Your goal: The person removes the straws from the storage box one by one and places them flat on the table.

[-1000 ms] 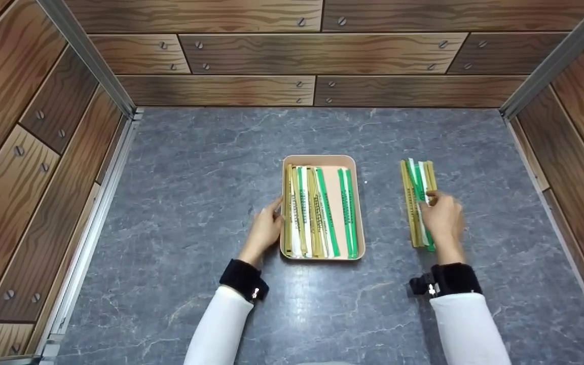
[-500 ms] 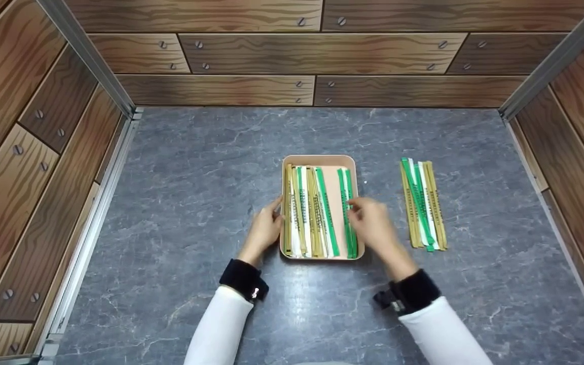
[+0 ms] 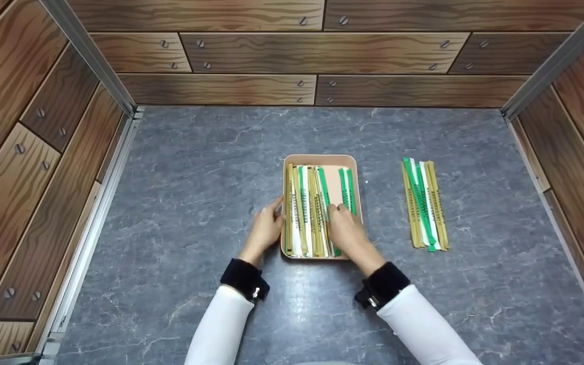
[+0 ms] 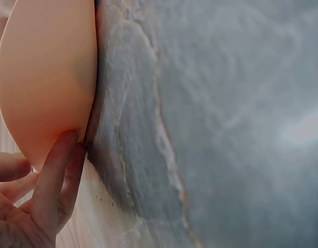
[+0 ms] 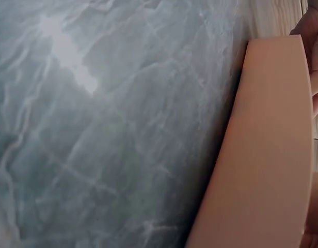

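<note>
I am stretching both arms forward, my left hand (image 3: 265, 228) lying open with straight fingers, my right hand (image 3: 347, 229) reaching palm-down.

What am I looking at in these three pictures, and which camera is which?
No machine here: a person in white sleeves works with two bare hands. The wide picture comes from a camera on the head, looking down at a grey marbled tabletop walled by wood-patterned panels. The two close, blurry pictures come from cameras on each wrist. In the middle lies a shallow peach plastic tray holding long thin green, white and olive sticks. The left hand touches the tray's left side. The right hand reaches into the tray among the sticks; whether it grips one is unclear. A loose bundle of similar sticks lies on the tabletop to the right.
</note>
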`<state>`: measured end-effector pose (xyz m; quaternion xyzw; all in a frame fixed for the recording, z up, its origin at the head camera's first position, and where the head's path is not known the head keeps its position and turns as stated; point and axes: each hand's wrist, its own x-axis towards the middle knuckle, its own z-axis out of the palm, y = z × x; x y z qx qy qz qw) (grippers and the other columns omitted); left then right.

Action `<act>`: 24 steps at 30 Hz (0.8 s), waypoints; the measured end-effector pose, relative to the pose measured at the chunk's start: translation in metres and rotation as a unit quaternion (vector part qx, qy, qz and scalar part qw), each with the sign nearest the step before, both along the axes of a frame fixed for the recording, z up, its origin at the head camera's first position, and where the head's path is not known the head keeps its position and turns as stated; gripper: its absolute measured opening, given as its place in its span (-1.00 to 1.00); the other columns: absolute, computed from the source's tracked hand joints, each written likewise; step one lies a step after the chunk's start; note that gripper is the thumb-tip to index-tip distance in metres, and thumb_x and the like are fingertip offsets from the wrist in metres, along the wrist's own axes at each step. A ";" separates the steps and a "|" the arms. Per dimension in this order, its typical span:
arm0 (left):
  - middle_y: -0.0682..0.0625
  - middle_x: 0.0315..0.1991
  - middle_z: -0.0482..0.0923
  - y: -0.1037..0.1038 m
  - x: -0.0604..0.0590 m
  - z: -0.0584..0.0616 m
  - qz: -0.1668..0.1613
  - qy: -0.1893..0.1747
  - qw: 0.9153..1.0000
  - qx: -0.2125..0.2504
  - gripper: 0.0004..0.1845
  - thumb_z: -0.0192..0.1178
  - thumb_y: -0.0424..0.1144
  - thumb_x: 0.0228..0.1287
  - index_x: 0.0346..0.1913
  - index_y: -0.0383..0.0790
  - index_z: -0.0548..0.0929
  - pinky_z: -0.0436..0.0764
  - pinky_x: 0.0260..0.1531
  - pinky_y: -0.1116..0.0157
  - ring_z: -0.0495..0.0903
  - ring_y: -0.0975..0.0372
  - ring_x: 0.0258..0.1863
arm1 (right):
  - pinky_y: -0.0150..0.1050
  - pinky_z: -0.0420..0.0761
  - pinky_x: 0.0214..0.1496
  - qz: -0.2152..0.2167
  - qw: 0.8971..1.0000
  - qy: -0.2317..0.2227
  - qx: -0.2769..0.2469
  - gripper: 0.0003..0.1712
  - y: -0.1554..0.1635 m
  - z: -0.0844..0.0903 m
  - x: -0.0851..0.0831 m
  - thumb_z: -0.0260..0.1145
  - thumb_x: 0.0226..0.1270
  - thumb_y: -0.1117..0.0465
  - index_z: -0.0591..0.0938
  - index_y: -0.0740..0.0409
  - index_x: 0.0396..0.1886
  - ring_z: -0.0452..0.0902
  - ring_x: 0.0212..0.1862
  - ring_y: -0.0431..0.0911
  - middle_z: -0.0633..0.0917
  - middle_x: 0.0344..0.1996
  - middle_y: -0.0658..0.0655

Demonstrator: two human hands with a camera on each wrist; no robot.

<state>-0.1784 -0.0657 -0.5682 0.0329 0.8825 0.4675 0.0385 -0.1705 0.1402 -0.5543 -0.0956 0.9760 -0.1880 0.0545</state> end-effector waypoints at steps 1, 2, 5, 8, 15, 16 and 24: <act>-0.07 -0.47 0.61 0.000 0.000 0.000 0.000 0.000 1.000 0.000 -0.39 0.13 -0.52 0.23 0.38 -0.28 0.42 0.54 -0.56 0.32 0.49 0.25 -0.59 | -0.06 0.67 -0.35 -0.003 1.000 0.002 0.003 -0.63 0.000 -0.001 0.000 0.25 0.30 0.40 0.53 0.43 0.10 0.60 -0.29 0.16 0.58 -0.17 0.38; -0.08 -0.46 0.62 0.000 0.000 0.000 -0.001 0.000 1.000 0.001 -0.39 0.13 -0.52 0.23 0.38 -0.28 0.41 0.55 -0.55 0.31 0.50 0.25 -0.59 | -0.05 0.67 -0.37 -0.006 1.000 0.005 0.008 -0.64 0.000 -0.002 -0.001 0.24 0.30 0.41 0.54 0.43 0.09 0.59 -0.31 0.16 0.57 -0.18 0.38; -0.08 -0.48 0.62 0.000 0.000 0.000 -0.004 0.004 1.000 -0.004 -0.39 0.11 -0.52 0.22 0.38 -0.29 0.42 0.55 -0.56 0.30 0.49 0.26 -0.61 | -0.01 0.66 -0.44 -0.011 0.999 0.020 0.033 -0.66 0.000 -0.006 -0.001 0.21 0.25 0.45 0.56 0.42 0.03 0.59 -0.37 0.17 0.58 -0.22 0.36; -0.07 -0.49 0.62 0.000 -0.001 -0.001 -0.007 0.007 1.000 -0.009 -0.40 0.10 -0.52 0.22 0.38 -0.30 0.42 0.54 -0.55 0.30 0.48 0.27 -0.62 | 0.05 0.63 -0.48 -0.016 0.998 0.038 0.056 -0.71 0.000 -0.008 -0.001 0.21 0.20 0.47 0.58 0.41 -0.05 0.58 -0.43 0.20 0.58 -0.29 0.35; -0.10 -0.44 0.64 0.001 -0.001 -0.001 -0.007 -0.003 1.000 0.002 -0.39 0.10 -0.53 0.23 0.39 -0.30 0.40 0.56 -0.56 0.32 0.50 0.26 -0.61 | 0.10 0.63 -0.47 -0.030 0.997 0.043 0.050 -0.72 0.000 -0.010 -0.002 0.23 0.15 0.48 0.55 0.41 -0.10 0.59 -0.41 0.25 0.59 -0.35 0.38; -0.11 -0.43 0.65 0.001 -0.001 -0.001 -0.006 -0.004 1.000 0.003 -0.39 0.10 -0.53 0.23 0.39 -0.29 0.40 0.57 -0.55 0.32 0.51 0.26 -0.60 | 0.10 0.63 -0.46 -0.033 0.998 0.036 0.041 -0.67 0.000 -0.009 -0.002 0.25 0.14 0.47 0.54 0.42 -0.05 0.59 -0.40 0.25 0.59 -0.33 0.39; -0.16 -0.36 0.66 0.001 0.000 0.001 -0.006 -0.012 1.000 0.003 -0.38 0.12 -0.52 0.25 0.41 -0.25 0.38 0.58 -0.54 0.31 0.53 0.23 -0.58 | -0.05 0.67 -0.29 -0.067 0.994 0.010 -0.085 -0.29 0.008 0.012 0.000 0.32 0.15 0.41 0.38 0.40 0.35 0.61 -0.22 0.17 0.58 0.01 0.44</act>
